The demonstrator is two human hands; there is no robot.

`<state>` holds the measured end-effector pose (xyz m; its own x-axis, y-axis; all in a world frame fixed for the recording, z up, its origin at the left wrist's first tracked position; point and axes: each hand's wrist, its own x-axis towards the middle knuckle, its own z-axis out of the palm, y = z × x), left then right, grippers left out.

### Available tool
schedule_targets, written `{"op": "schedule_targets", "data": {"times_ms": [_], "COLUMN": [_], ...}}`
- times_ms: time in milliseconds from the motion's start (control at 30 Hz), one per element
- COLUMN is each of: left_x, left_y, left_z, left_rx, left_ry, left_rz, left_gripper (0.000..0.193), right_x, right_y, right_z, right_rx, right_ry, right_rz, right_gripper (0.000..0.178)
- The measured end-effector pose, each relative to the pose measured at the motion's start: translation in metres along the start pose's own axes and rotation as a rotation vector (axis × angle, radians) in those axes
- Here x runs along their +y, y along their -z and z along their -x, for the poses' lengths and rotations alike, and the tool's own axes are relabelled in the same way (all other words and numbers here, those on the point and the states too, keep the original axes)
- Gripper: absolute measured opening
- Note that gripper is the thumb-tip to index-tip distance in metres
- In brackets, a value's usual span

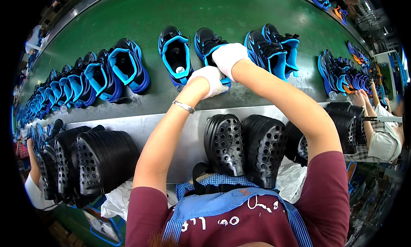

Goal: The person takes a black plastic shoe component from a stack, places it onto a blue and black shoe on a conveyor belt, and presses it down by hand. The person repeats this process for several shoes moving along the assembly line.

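Observation:
A black and blue sneaker [208, 40] lies on the green belt with its toe pointing away from me. My left hand [210, 82], in a white glove, is closed round its heel end. Over the same sneaker's opening curls my right hand [231, 59], also gloved; its fingertips are hidden, and it looks closed on the collar. The two hands nearly touch and cover the rear half of the sneaker. To the left stands another sneaker [174, 54] with a round white sticker inside. A pair of laced sneakers [266, 52] sits to the right of my right hand.
A long row of sneakers [102, 78] runs along the belt's left; more sneakers [332, 73] stand at right. Nearer me, stacks of perforated black shoe-shaped inserts [224, 144] line the metal ledge [171, 123]. Other people work at both sides, one arm [364, 101] showing at right.

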<state>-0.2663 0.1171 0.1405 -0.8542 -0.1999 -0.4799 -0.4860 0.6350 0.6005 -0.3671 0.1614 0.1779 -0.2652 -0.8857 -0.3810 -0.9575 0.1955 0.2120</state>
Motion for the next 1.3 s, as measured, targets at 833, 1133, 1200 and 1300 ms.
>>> {"op": "schedule_targets", "data": {"times_ms": [833,1133,1200,1300], "left_x": [-0.016,-0.124,-0.095,-0.137], "left_y": [0.037,0.056,0.052,0.049], "left_z": [0.065,0.009,0.003,0.005], "left_rx": [0.737,0.736,0.709,0.798], "left_ry": [-0.206,0.24,0.082,0.187], "left_rz": [0.032,-0.014,0.128,0.058], "left_gripper": [0.049,0.096,0.066,0.05], "right_x": [0.086,0.094,0.099,0.108], "right_y": [0.016,-0.03,-0.032,-0.038], "right_z": [0.295,0.399,0.41,0.408], "right_rx": [0.441,0.55,0.543,0.511], "right_ry": [-0.217,-0.675,-0.636,-0.66], "right_rz": [-0.523,-0.672,-0.611,-0.603], "right_gripper": [0.02,0.013,0.012,0.014]}}
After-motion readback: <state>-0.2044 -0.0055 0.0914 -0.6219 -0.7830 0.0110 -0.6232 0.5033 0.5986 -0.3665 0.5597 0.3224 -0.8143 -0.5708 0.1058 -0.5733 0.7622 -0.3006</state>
